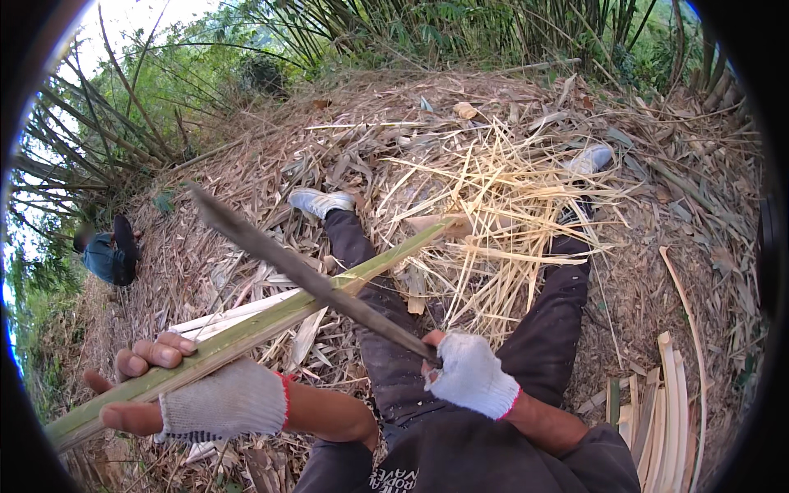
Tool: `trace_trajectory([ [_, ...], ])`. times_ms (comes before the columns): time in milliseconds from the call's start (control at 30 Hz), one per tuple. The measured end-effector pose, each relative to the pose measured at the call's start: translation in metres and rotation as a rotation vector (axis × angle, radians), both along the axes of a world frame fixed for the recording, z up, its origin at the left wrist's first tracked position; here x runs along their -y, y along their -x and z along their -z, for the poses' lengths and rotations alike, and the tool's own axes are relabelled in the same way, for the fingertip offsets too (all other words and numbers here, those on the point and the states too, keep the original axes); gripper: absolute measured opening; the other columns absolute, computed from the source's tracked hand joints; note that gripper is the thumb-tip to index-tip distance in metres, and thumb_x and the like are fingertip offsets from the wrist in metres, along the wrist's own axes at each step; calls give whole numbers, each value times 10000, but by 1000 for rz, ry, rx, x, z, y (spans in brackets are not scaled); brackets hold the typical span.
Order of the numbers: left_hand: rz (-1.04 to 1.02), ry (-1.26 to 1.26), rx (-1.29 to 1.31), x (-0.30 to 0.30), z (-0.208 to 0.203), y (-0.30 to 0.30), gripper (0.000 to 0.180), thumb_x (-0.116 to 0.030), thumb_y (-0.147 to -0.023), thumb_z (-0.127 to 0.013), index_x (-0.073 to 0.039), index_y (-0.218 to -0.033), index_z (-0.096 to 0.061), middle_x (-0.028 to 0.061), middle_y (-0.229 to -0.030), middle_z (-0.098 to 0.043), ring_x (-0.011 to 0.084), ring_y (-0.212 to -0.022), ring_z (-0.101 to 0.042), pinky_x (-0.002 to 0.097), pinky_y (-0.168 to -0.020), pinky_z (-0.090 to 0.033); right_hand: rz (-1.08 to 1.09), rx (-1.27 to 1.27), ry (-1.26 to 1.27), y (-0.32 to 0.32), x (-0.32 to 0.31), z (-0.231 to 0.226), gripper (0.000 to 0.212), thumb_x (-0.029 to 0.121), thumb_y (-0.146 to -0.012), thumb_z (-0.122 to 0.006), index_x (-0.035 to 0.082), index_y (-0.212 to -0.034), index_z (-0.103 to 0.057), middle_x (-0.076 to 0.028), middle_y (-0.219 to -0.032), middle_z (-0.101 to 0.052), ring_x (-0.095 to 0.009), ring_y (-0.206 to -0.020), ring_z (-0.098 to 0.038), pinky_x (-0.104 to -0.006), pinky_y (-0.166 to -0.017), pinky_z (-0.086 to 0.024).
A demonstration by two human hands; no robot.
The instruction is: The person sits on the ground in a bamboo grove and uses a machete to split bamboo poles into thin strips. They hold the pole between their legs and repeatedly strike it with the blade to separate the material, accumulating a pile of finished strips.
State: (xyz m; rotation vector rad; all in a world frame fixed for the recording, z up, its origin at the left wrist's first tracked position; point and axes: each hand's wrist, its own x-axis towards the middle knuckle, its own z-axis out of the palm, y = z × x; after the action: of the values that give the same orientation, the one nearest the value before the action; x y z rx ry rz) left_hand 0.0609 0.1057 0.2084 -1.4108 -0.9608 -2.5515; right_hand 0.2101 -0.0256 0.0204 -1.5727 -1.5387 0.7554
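My left hand (220,398), in a fingerless white work glove, is closed round a long green bamboo strip (238,341). The strip slants from the lower left up toward the middle, its far end above my outstretched leg. In my right hand (472,374), also gloved, is the grip end of a long knife (275,255) with a dark, worn blade. That blade points up and left and crosses above the bamboo; whether the two touch, I cannot tell. My fingers hide most of the knife's handle.
Thin pale bamboo shavings (526,201) lie heaped between and over my legs. Split bamboo strips (670,411) lie at my right, with more pale strips (234,316) at the left. Another person (113,255) is at the far left. Bamboo clumps (394,25) stand beyond the leaf-littered ground.
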Motion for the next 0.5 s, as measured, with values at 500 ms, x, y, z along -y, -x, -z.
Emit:
trace_trajectory([
  [500, 52, -28, -2, 0, 0, -3, 665, -609, -957, -539, -19, -1248, -441, 3, -801, -449, 77, -582, -481, 214, -483, -438, 68, 30, 92, -8, -4, 11, 311, 189, -738, -728, 28, -998, -671, -190, -804, -662, -375, -766, -664, -428, -694, -539],
])
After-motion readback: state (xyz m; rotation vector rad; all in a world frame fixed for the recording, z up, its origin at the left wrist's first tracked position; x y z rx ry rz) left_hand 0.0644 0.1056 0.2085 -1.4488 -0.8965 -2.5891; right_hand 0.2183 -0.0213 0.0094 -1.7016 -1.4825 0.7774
